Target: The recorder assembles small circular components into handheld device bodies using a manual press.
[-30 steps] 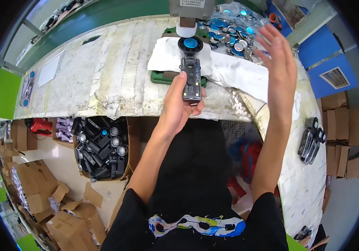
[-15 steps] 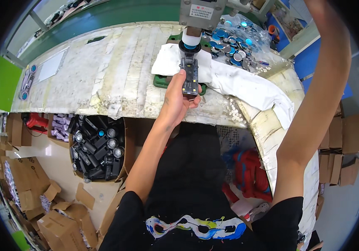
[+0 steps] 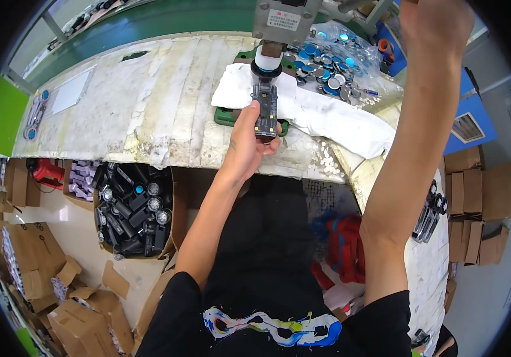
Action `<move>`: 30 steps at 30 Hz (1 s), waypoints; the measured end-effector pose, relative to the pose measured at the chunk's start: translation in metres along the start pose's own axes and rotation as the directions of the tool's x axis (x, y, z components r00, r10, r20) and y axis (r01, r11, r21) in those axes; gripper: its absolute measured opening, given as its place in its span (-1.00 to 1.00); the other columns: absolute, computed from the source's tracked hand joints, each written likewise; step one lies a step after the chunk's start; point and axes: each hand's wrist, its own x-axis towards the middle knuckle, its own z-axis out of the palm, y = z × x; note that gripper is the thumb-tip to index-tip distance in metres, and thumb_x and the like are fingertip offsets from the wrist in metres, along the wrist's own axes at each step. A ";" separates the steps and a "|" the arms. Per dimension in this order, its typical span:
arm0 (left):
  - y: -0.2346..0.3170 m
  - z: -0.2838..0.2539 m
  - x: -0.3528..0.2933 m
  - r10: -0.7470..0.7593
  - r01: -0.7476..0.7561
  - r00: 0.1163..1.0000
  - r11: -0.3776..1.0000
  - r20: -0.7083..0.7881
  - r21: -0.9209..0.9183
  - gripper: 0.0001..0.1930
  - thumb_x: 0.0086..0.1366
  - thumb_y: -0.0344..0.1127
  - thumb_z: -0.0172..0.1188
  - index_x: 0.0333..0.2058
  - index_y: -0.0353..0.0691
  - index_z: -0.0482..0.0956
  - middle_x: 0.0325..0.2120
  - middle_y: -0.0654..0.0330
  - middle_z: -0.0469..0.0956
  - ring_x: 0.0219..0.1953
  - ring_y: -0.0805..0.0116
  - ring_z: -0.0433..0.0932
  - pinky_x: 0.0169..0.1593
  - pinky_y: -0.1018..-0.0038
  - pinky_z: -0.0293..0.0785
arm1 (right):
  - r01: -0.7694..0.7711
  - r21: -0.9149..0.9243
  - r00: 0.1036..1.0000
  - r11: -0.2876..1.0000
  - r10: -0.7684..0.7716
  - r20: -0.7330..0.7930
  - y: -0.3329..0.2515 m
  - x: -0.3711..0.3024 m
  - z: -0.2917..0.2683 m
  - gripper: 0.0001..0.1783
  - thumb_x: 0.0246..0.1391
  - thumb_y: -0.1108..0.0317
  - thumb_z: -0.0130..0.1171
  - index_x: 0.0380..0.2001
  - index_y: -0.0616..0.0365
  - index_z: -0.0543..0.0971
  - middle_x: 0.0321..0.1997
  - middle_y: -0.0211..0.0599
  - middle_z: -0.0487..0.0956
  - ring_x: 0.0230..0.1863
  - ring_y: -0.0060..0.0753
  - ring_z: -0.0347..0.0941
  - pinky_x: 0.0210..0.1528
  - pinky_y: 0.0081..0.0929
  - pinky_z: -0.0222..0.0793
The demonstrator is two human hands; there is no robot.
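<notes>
nearest the body and down to the left of the left hand, a cardboard box [image 3: 136, 214] under the counter's edge is packed with dark cylindrical parts, so anything that slips from the grip could drop off the edge towards it or onto the floor. the left hand [image 3: 244, 143] is clenched round the lower end of a dark oblong part [image 3: 265, 113], thumb on its near left side and fingers round its right side, holding it lengthwise over a white cloth [image 3: 315, 113] and a green fixture [image 3: 225, 116] on the worn counter [image 3: 148, 101]. the far end of the part sits under the white and black ring of a grey press head [image 3: 282, 21] just beyond the fingertips. the clearest risk, as i judge it, is a pinch: the fingers are close to that head, and if the grip creeps forward it could catch them. a tilted part could also seat crooked and jam or crack. the right hand [image 3: 437, 24] is raised high, beyond and to the right of the left hand, at the picture's top edge; i cannot tell whether it grasps anything there. past the left hand to the right, a heap of blue and silver round caps [image 3: 327, 59] lies loose, and a sweep of the right forearm could scatter them.
</notes>
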 end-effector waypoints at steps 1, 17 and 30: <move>0.000 -0.001 0.000 0.007 -0.007 1.000 1.000 -0.005 -0.005 -0.60 0.52 0.06 -0.20 -0.16 -0.20 0.34 -0.44 0.10 0.52 -0.59 0.38 0.40 -0.56 0.51 0.20 | 0.016 0.003 0.999 1.000 -0.017 0.034 -0.001 -0.006 -0.001 -0.59 0.20 0.25 0.07 -0.72 0.04 0.31 -0.81 -0.54 0.18 -0.77 -0.64 0.01 -0.63 -0.58 -0.05; 0.003 0.004 0.000 -0.006 0.006 1.000 1.000 -0.008 -0.002 -0.63 0.52 0.03 -0.21 -0.13 -0.19 0.30 -0.46 0.09 0.50 -0.60 0.38 0.40 -0.57 0.52 0.21 | -0.220 0.842 0.970 0.493 0.203 0.134 0.005 -0.045 -0.010 -0.56 0.27 0.34 0.04 -0.75 0.06 0.36 -0.79 -0.53 0.23 -0.76 -0.70 0.02 -0.63 -0.61 -0.04; 0.005 0.004 -0.002 -0.010 0.010 0.999 1.000 -0.031 -0.007 -0.61 0.52 0.02 -0.20 -0.16 -0.23 0.36 -0.45 0.08 0.52 -0.58 0.33 0.42 -0.56 0.50 0.22 | 0.329 -0.131 0.938 0.935 -0.307 0.163 0.017 -0.054 -0.024 -0.54 0.31 0.24 0.02 -0.73 0.02 0.37 -0.78 -0.54 0.22 -0.75 -0.68 0.08 -0.65 -0.61 -0.03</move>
